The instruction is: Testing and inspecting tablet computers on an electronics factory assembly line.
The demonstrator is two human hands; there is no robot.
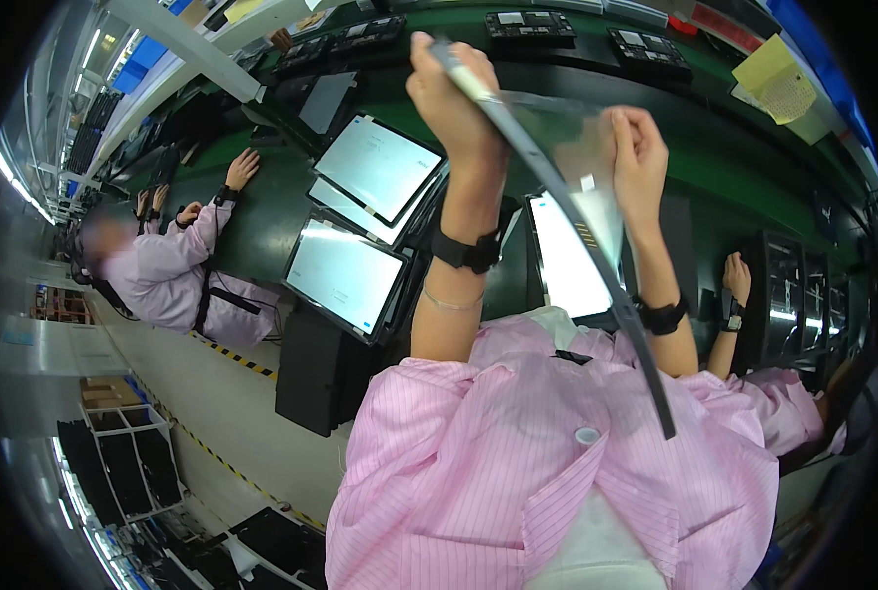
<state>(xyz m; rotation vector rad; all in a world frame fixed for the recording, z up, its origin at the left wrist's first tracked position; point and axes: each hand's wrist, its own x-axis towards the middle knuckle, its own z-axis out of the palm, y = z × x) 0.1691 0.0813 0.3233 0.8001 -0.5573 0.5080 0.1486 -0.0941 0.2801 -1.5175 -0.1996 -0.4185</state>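
My left hand (458, 103) is raised over the bench, its fingers closed on the upper end of a long, thin dark panel (547, 177) seen nearly edge-on. The panel slants down toward my chest; its face is mostly hidden. To its right, a clear plastic film (562, 123) spans the gap between my hands. My right hand (640, 162) pinches this film between thumb and fingers. Below my hands lies a lit display screen (572, 261), partly covered by the panel and film. Black bands circle both my wrists.
Several lit screens (345, 275) are stacked on the green bench (262, 231) at left. Opened device bodies (529, 29) line the far side. Co-workers sit at left (178, 265) and right (773, 408). A black rack (793, 295) stands right; yellow papers (778, 84) hang at far right.
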